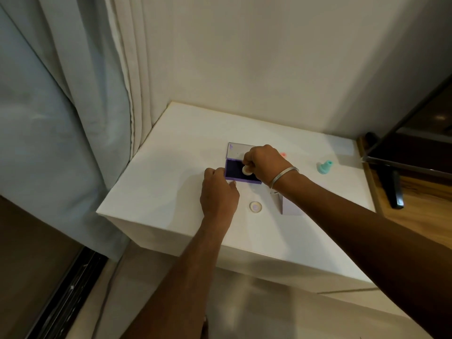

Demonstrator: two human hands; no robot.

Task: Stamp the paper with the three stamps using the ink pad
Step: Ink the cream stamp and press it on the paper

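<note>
White table, ink pad seemingly unlabelled

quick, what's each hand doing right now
Left hand: fingers curled on the near left corner of the ink pad, steadying it.
Right hand: grips a white stamp, its face on or just above the pad.

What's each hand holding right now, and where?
Right hand grips a stamp by its handle, over the ink pad. Left hand steadies the pad's near-left corner.
</note>
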